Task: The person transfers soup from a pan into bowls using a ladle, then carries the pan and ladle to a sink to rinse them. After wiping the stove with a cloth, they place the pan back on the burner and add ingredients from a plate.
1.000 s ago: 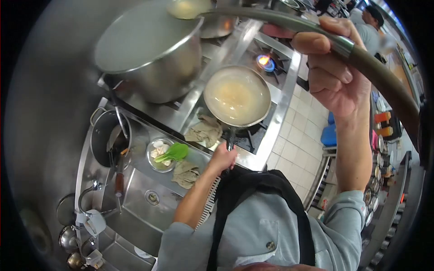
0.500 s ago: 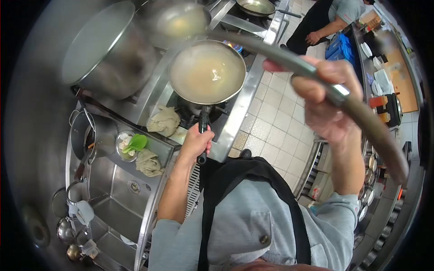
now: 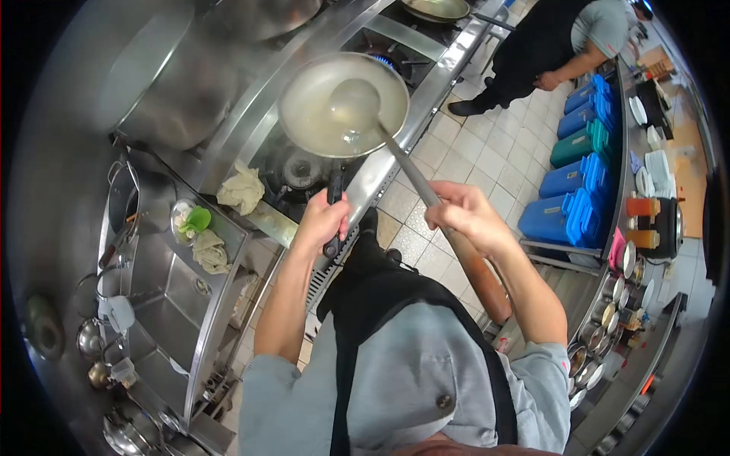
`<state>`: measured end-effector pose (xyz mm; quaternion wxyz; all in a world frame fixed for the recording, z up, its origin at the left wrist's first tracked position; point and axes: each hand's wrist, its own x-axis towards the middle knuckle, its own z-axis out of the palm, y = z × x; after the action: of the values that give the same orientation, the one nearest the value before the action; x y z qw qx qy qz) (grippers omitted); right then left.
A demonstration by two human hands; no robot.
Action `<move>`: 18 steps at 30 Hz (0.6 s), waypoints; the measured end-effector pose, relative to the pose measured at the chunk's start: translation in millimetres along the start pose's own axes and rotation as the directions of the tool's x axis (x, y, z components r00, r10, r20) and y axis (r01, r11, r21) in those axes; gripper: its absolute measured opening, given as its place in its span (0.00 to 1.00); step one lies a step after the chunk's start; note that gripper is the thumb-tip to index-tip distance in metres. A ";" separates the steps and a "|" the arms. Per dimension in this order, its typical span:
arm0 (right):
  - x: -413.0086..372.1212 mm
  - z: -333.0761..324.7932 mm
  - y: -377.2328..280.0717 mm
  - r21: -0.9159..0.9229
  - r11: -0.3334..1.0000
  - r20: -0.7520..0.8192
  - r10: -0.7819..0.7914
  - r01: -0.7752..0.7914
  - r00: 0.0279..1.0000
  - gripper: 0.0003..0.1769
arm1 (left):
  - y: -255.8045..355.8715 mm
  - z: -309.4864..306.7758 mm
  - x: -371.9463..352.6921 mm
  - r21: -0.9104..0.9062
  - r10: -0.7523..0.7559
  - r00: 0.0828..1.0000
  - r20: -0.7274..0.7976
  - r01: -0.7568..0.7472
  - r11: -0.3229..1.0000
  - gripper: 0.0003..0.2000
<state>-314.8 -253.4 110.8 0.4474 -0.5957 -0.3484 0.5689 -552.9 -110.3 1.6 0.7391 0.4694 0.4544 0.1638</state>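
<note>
My left hand (image 3: 322,220) is closed around the black handle of a frying pan (image 3: 302,114), which sits over the front of the stove with pale, cloudy liquid inside. A long ladle (image 3: 413,175) is gripped partway along its shaft by my right hand (image 3: 473,219). Its round bowl is over the liquid in the pan, and its wooden end points back toward my forearm. Below the pan, a gas burner (image 3: 302,169) is partly visible. Left of the burner lies a crumpled cloth (image 3: 242,188).
A large steaming pot (image 3: 179,99) stands at the back left. By the sink (image 3: 179,304) are a bowl with green leaves (image 3: 198,220) and another cloth (image 3: 211,252). A second pan (image 3: 435,9) rests farther along. To the right stand blue bins (image 3: 559,219) and a co-worker (image 3: 536,45).
My right hand has brought the ladle down from near the camera, and its bowl is now over the pan. My left hand keeps hold of the pan. The view has shifted right.
</note>
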 end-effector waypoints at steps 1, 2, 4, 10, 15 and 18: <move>-1.8 -3.2 0.9 -0.040 0.999 -0.020 0.025 -0.026 0.999 0.34 | 2.9 2.8 7.9 -0.005 0.003 1.000 0.024 -0.003 1.000 0.04; -3.2 -7.8 3.4 -0.047 0.999 -0.003 0.028 -0.028 1.000 0.34 | 6.9 6.5 16.4 -0.016 0.004 1.000 0.008 -0.004 1.000 0.04; -6.5 -19.1 6.3 -0.465 0.885 -0.113 -0.072 0.011 0.991 0.36 | 16.7 13.6 37.2 -0.006 -0.034 0.999 0.035 0.034 0.999 0.05; -4.8 -67.9 23.7 -0.686 0.726 -0.271 -0.206 -0.039 0.940 0.38 | 43.9 18.0 118.4 -0.074 0.023 0.992 0.121 -0.014 0.997 0.04; -3.5 -91.4 50.8 -0.600 0.793 -0.447 -0.228 -0.101 0.865 0.39 | 62.1 19.1 186.2 -0.016 0.079 0.983 0.167 -0.078 0.997 0.03; -0.8 -95.2 62.4 -0.507 0.854 -0.551 -0.213 -0.120 0.807 0.39 | 79.7 24.7 214.1 -0.036 0.072 0.980 0.185 -0.066 0.997 0.04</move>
<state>-226.5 -289.4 48.6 0.3698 -0.8307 -0.3475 0.2290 -403.6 59.8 -38.5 0.7792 0.4870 0.3643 0.1515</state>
